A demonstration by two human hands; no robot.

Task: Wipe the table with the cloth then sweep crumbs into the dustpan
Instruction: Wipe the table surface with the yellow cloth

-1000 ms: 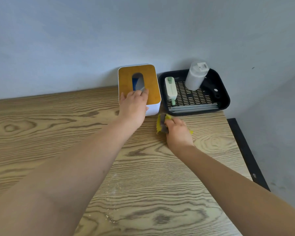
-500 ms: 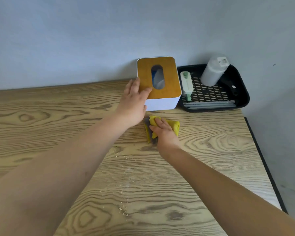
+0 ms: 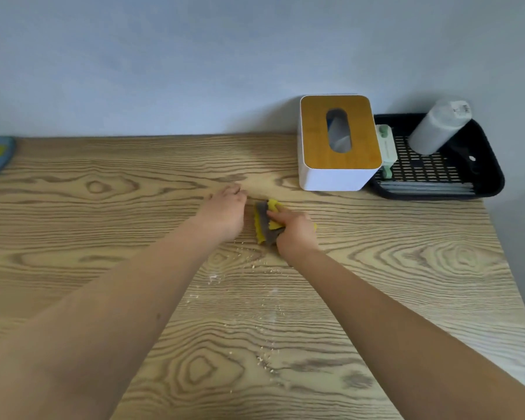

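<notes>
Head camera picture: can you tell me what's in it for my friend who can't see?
A person's right hand presses a yellow and grey cloth onto a wooden table, with the left hand beside it. Crumbs lie nearer the person; a tissue box and black tray stand by the wall.

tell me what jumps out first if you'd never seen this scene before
Two bare arms reach across a wood-grain table; the right hand presses a yellow and grey cloth near the middle, with the left hand beside it. Crumbs are scattered on the near side. A tissue box and a black tray sit at the back right by the wall.
</notes>
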